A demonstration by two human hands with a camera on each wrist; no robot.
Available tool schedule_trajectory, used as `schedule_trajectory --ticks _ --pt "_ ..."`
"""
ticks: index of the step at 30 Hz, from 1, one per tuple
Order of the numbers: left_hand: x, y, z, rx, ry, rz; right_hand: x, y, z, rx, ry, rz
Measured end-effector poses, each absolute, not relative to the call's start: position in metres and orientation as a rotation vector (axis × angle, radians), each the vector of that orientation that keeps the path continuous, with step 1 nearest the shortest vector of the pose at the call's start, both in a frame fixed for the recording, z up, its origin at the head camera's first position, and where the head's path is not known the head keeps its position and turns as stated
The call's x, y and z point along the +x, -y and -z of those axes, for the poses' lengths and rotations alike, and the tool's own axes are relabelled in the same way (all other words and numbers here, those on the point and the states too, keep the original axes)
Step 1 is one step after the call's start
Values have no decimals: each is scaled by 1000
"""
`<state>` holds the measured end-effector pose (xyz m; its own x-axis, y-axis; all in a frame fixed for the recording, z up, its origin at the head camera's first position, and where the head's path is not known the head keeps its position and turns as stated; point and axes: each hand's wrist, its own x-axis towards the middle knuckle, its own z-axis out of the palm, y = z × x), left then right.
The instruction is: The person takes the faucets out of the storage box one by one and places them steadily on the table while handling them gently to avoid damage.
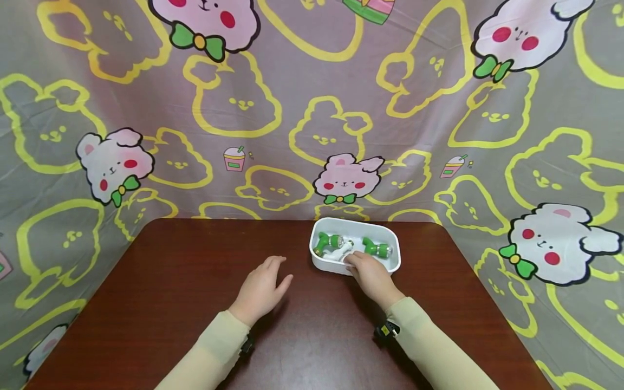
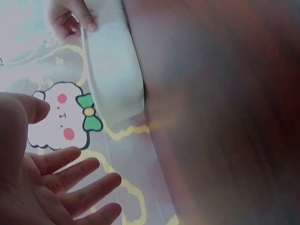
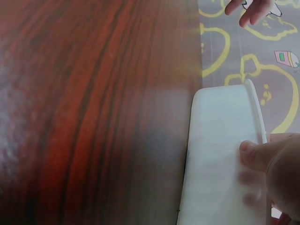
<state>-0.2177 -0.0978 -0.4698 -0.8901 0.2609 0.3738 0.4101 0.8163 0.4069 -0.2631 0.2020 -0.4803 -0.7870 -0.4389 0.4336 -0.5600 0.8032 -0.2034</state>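
A white plastic tray (image 1: 324, 264) stands at the back of the table, right of centre. Inside lie two green branched pieces (image 1: 333, 240) (image 1: 376, 248) with shiny ends, and a white branched piece (image 1: 341, 252) between them; they resemble pipe fittings. At the tray's near side, my right hand (image 1: 372, 276) pinches the wall. Its thumb (image 3: 253, 154) presses the outer face while the fingers go over the rim, partly hidden. My left hand (image 1: 260, 287) is held above the table to the left of the tray, with fingers (image 2: 93, 187) loosely spread and holding nothing.
The dark brown wooden table (image 1: 195, 281) reaches to a patterned cloth (image 1: 273, 124) hung behind it and along both sides. Black wrist cameras (image 1: 387, 330) sit on both sleeves.
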Motion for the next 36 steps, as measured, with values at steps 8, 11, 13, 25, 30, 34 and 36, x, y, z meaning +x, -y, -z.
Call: schedule_trajectory --ticks 8,11,13,25,30,34,36 --pt "-217 87 475 -442 2740 827 -258 -201 482 804 2587 -473" --pt "-218 87 476 -436 2742 854 -256 -199 483 817 2579 -478" --pt "-219 86 477 -429 2745 871 -255 -198 484 826 2571 -478" --pt "-226 79 482 -378 2744 1075 -249 -195 483 882 2541 -466" --pt "-227 75 480 -365 2738 1124 -249 -195 485 901 2526 -449" --pt "-228 73 479 -344 2743 1190 -248 -195 487 922 2509 -449" --pt "-229 72 479 -332 2739 1232 -248 -194 487 933 2502 -448"
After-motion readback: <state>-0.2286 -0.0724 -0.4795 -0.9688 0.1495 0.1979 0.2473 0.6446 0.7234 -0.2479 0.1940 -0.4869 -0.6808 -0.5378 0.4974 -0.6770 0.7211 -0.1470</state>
